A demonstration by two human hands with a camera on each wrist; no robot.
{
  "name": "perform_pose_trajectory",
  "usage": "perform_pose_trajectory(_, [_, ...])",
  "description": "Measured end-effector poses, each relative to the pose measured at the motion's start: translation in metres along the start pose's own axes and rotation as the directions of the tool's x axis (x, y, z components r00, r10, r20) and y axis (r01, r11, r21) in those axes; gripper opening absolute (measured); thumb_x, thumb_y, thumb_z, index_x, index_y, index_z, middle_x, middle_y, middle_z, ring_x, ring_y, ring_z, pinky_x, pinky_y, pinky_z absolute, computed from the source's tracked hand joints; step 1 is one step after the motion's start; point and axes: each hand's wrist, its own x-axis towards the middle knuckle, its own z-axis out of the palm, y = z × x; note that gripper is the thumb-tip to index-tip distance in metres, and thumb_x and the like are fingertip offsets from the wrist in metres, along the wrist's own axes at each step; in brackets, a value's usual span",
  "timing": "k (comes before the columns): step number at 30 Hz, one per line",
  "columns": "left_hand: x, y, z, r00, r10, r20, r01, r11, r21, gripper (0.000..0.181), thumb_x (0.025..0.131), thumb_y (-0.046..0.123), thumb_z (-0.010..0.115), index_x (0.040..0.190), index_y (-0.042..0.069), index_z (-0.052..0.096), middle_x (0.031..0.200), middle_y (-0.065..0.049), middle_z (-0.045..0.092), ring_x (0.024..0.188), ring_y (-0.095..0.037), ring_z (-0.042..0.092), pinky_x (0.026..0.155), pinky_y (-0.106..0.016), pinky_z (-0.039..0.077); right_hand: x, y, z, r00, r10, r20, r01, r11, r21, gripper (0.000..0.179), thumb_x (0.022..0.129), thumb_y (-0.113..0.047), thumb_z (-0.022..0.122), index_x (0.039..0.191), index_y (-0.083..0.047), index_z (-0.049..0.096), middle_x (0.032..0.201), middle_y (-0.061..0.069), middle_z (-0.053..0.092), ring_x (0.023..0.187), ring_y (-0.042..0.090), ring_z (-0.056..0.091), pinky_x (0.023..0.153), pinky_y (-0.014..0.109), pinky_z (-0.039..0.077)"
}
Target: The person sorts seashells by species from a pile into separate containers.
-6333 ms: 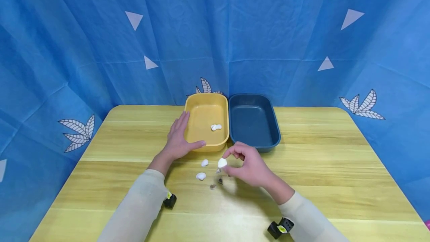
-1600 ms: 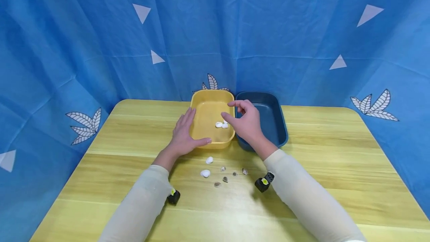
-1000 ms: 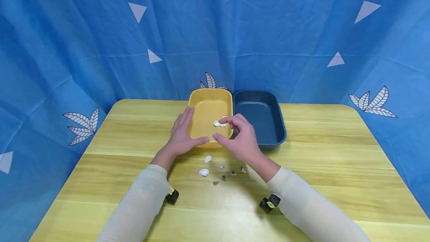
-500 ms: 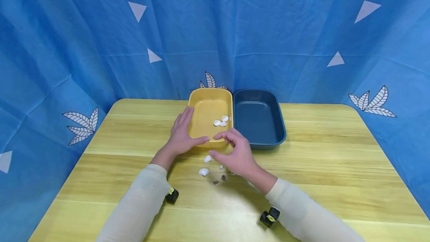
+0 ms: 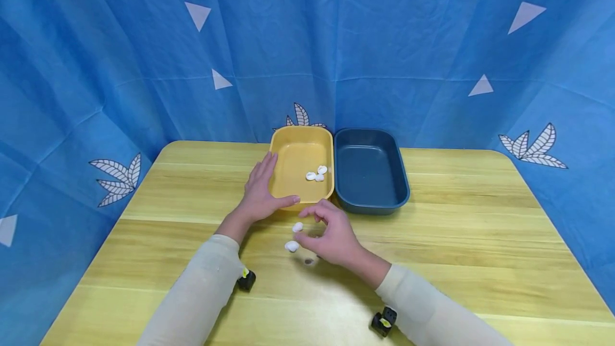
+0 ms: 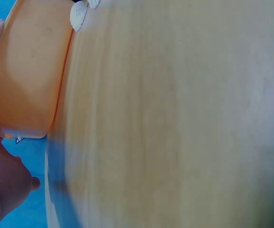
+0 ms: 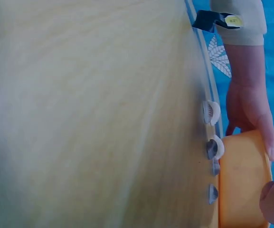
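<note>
My left hand (image 5: pixel 259 194) rests against the left side and front rim of the yellow tray (image 5: pixel 293 156), its fingers stretched out. Three white shells (image 5: pixel 319 177) lie in that tray toward its front right. On the table before it are two more, a smaller white shell (image 5: pixel 298 227) and a larger white shell (image 5: pixel 291 246). My right hand (image 5: pixel 333 236) hovers close beside them, thumb and index finger apart with nothing visible between them. A small dark shell (image 5: pixel 309 261) shows below it; the hand hides others in the head view. Several dark shells (image 7: pixel 213 194) appear in the right wrist view.
A dark blue tray (image 5: pixel 367 175) stands right beside the yellow one. Behind both trays hangs a blue patterned curtain (image 5: pixel 394 41). The wooden table (image 5: pixel 480 239) stretches out to either side. Each wrist carries a small black camera (image 5: pixel 383 322).
A third white shell, held by the right hand at first, now lies in the yellow tray. The right hand has come back from the tray to the table shells. The left hand stays put.
</note>
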Motion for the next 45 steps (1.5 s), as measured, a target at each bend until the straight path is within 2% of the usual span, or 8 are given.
perform_pose_trajectory(12, [0.001,0.000,0.000,1.000,0.010,-0.003,-0.010,1.000,0.010,0.123,0.072,0.069,0.077,0.163,0.021,0.008,0.167,0.005,-0.001,0.149,-0.038,0.002,0.112,-0.066,0.007,0.001,0.009,0.006,0.986,0.032,0.162,-0.005,0.986,-0.165,0.031,0.073,-0.023,0.090,0.097,-0.013,0.073,0.082,0.007,0.058,0.076,0.024,0.054,0.067,0.032,0.043])
perform_pose_trajectory(24, [0.000,0.001,-0.001,1.000,0.002,0.003,-0.002,1.000,0.005,0.122,0.073,0.069,0.076,0.163,0.025,0.007,0.167,0.007,-0.001,0.150,-0.036,0.002,0.113,-0.065,0.007,0.003,0.012,0.008,0.957,0.072,0.282,0.003,0.966,-0.259,0.026,0.075,-0.025,0.087,0.096,-0.015,0.074,0.076,-0.002,0.051,0.069,0.011,0.046,0.063,0.030,0.042])
perform_pose_trajectory(33, [0.000,0.003,-0.002,1.000,-0.002,0.005,0.002,1.000,0.015,0.122,0.073,0.068,0.076,0.163,0.025,0.005,0.167,0.006,-0.001,0.150,-0.036,0.002,0.114,-0.062,0.007,0.003,0.015,0.011,0.941,0.098,0.323,0.012,0.946,-0.324,0.024,0.075,-0.029,0.087,0.092,-0.020,0.073,0.076,-0.003,0.051,0.066,0.009,0.045,0.062,0.028,0.041])
perform_pose_trajectory(45, [0.000,0.004,-0.002,1.000,0.004,0.001,-0.004,1.000,-0.009,0.122,0.072,0.068,0.078,0.163,0.022,0.009,0.167,0.005,0.001,0.149,-0.037,0.002,0.112,-0.066,0.007,0.006,0.019,0.013,0.925,0.119,0.361,0.036,0.918,-0.395,0.019,0.077,-0.034,0.084,0.086,-0.023,0.072,0.077,-0.010,0.052,0.071,0.008,0.048,0.064,0.027,0.042])
